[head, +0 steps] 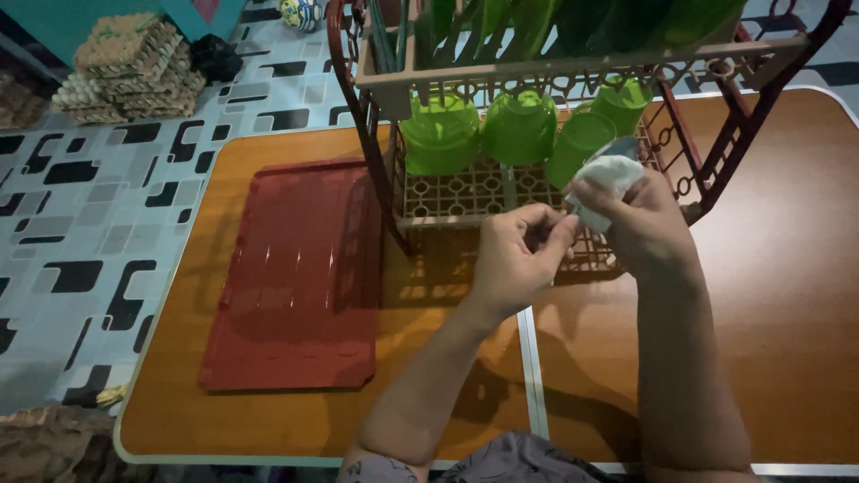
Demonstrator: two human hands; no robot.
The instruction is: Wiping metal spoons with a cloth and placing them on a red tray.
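Note:
My right hand grips a white cloth wrapped around a small shiny object whose shape I cannot make out. My left hand is curled with fingertips pinching the lower end of that object, just left of the right hand. Both hands hover in front of a dark red dish rack standing on the table. Three green cups hang upside down in the rack, right behind my hands. Green plates stand in its upper tier.
A red plastic tray lies flat on the orange folding table, left of the rack. Stacked egg cartons and a patterned ball sit on the tiled floor at the back left.

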